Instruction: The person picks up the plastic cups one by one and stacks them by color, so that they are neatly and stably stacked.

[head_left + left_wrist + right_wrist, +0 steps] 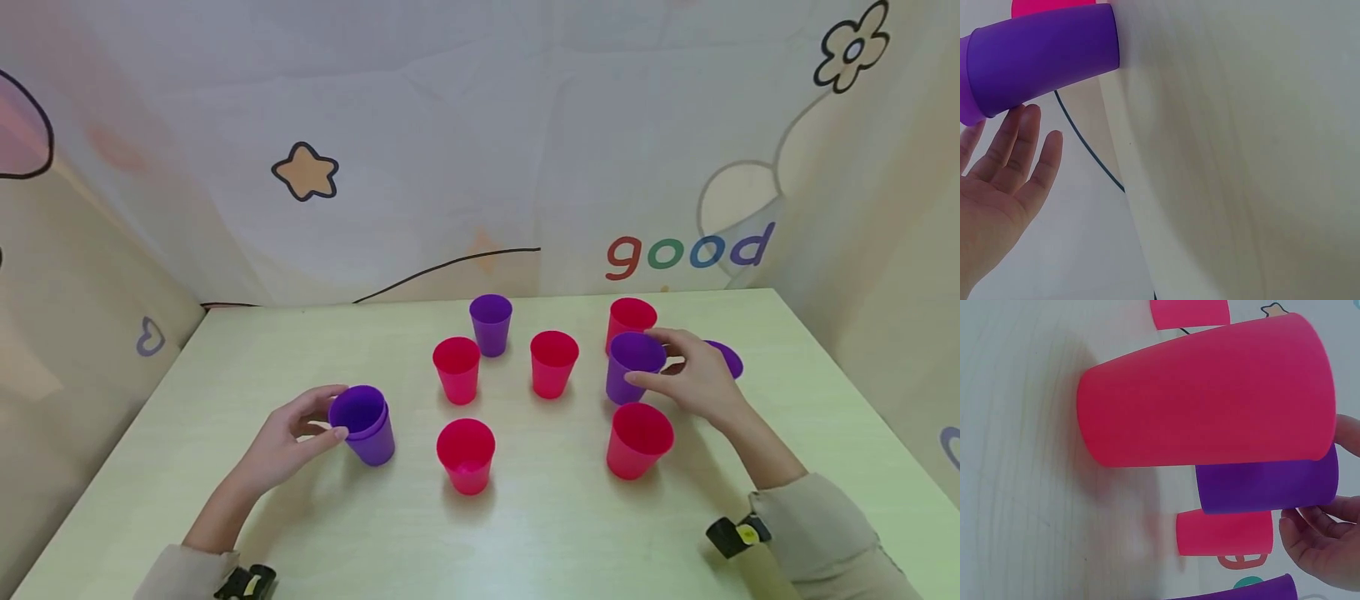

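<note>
My left hand holds the upper of two nested purple cups by its rim, thumb in front and fingers behind. In the left wrist view the fingertips lie along the side of these nested cups. On the right, my right hand pinches a single purple cup near its rim. The right wrist view shows that purple cup with its base raised off the table, partly hidden by a nearer red cup.
Red cups stand around the held ones: a front right cup, a front middle cup, two in the centre and a back right cup. One purple cup is at the back; another shows behind the right hand.
</note>
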Demonstrator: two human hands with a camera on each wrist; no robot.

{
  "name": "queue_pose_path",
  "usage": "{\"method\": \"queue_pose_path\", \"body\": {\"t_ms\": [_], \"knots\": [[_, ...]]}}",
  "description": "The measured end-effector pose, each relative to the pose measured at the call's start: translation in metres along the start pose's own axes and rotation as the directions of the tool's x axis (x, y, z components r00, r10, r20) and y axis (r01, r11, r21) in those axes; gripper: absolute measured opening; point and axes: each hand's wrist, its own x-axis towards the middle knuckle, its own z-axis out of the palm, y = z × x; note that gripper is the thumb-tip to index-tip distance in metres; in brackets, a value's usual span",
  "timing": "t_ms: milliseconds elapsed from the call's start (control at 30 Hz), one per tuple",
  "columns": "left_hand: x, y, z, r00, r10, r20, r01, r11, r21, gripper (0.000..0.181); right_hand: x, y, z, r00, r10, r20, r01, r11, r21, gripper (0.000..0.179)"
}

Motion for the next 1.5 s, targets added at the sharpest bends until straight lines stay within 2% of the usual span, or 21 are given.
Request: {"method": "queue_pose_path", "body": {"t_ms": [233,800,1233,1500], "knots": [[0.000,-0.001,-0.001,1.000,0.001,0.004,-0.001,1.000,-0.008,0.042,-0.001,-0.005,-0.004,1.000,-0.004,0.000,0.004,0.998,0.055,0.074],[0.000,-0.002,-0.001,1.000,-0.016,0.002,0.016,1.000,-0.008,0.043,-0.008,-0.025,-0.011,0.997,-0.068,-0.026,0.070,0.994,0.079,0.068],[0.000,-0.003,0.000,1.000,-0.003,0.008,0.003,1.000,-0.021,0.044,-0.013,-0.033,-0.012,0.995,-0.091,-0.051,0.095,0.992,0.080,0.068],[0.000,-0.003,0.000,1.000,0.006,0.005,-0.006,1.000,-0.029,0.043,-0.016,-0.040,-0.013,0.988,-0.140,-0.072,0.145,0.987,0.074,0.067]]}}
